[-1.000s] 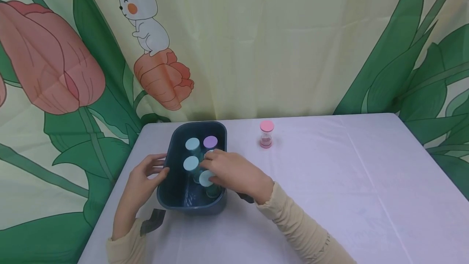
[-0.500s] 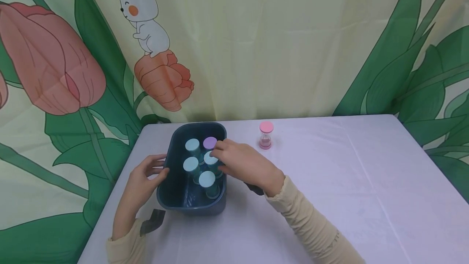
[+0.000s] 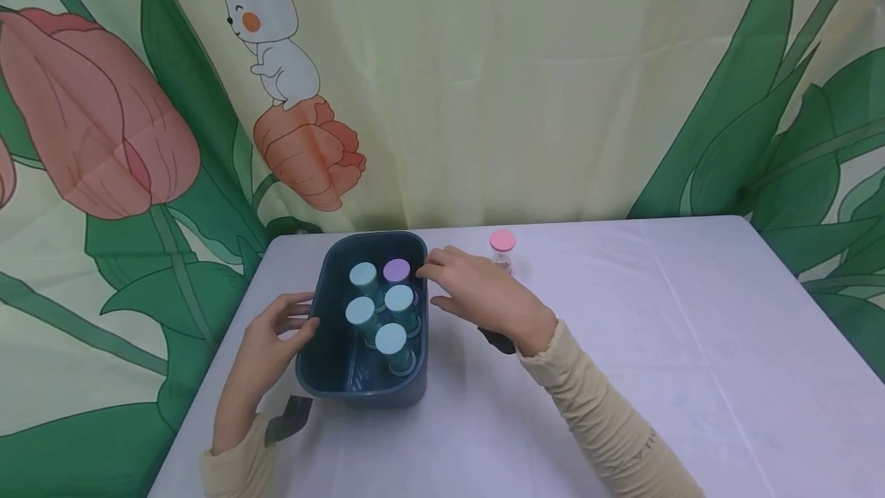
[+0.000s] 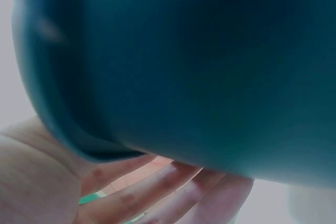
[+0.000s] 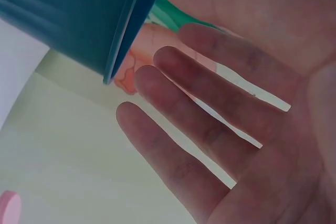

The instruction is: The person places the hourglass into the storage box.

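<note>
A dark blue bin (image 3: pixel 359 394) stands on the table's left part. Upright inside it are several small sand timers with light blue caps (image 3: pixel 399 297) and one with a purple cap (image 3: pixel 397 270). My left hand (image 3: pixel 273 336) rests against the bin's left wall, fingers relaxed; the left wrist view shows that wall (image 4: pixel 210 61) close up with the fingers (image 4: pixel 147 192) beneath it. My right hand (image 3: pixel 477 294) hovers just outside the bin's right rim, empty, its fingers spread (image 5: pixel 236 119). A pink-capped sand timer (image 3: pixel 502 241) stands on the table just behind the right hand.
A white cloth covers the table (image 3: pixel 657 344), which runs wide to the right. A curtain (image 3: pixel 484 83) printed with a rabbit and tulips hangs right behind the far edge. The table's left edge lies close to my left forearm.
My right hand has let go of a light blue-capped timer inside the bin and drawn out to the right, over the rim. The left hand has stayed put.
</note>
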Tool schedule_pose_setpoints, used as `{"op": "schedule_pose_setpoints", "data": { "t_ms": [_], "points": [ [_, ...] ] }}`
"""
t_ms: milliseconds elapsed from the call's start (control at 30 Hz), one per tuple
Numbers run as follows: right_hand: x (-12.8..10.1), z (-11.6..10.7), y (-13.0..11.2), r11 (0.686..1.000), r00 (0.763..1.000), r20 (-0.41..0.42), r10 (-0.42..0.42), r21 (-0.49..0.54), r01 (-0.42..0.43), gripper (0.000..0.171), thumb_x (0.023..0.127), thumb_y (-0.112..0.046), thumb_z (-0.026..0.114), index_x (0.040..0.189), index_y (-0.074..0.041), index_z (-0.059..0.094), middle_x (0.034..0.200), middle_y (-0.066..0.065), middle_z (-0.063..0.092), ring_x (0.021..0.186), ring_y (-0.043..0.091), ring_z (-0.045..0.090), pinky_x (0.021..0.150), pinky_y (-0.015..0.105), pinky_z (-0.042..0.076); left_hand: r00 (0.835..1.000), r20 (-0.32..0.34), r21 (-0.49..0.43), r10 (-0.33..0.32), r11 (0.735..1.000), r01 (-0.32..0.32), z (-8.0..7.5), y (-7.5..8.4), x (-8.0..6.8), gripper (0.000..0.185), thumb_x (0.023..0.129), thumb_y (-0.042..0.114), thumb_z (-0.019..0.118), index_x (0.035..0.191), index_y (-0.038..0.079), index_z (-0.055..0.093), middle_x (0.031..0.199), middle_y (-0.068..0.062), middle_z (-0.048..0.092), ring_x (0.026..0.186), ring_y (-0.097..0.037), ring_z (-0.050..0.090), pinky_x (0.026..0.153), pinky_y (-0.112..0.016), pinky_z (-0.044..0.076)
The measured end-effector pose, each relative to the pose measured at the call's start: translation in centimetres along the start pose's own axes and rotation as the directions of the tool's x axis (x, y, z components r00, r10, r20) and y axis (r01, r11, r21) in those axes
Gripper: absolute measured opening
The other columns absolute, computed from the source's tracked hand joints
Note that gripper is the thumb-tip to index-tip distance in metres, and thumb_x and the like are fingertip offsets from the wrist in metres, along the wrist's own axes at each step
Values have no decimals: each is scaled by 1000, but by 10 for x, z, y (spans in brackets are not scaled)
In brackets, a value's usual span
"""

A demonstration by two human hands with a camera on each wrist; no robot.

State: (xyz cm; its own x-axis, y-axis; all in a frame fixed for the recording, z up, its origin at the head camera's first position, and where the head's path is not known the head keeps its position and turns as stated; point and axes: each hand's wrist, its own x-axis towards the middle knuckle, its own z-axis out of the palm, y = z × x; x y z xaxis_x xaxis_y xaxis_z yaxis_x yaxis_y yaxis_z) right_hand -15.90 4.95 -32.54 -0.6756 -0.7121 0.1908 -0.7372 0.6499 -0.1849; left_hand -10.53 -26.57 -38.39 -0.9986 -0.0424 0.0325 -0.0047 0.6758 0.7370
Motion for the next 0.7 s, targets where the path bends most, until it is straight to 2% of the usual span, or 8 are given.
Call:
{"op": "schedule_pose_setpoints", "data": {
  "t_ms": [267,700],
  "points": [
    [-5,-1,11,999,999,-10,35,-15,-35,42,86,-17,79,125,-8,67,119,7,65,111,20,60,89,30,57,1000,-4,3,12,1000,-12,1,-1,0,46,97,20,65,139,8,51,134,-21,59,119,-40,60,93,-53,55],
    [-13,4,43,998,995,-85,55,11,-54,45,85,-15,79,126,-4,64,122,9,63,115,22,59,93,33,56,1000,-6,0,7,1000,-7,0,0,0,47,97,22,65,139,8,51,134,-21,59,119,-40,60,92,-53,55]
  ]
}}
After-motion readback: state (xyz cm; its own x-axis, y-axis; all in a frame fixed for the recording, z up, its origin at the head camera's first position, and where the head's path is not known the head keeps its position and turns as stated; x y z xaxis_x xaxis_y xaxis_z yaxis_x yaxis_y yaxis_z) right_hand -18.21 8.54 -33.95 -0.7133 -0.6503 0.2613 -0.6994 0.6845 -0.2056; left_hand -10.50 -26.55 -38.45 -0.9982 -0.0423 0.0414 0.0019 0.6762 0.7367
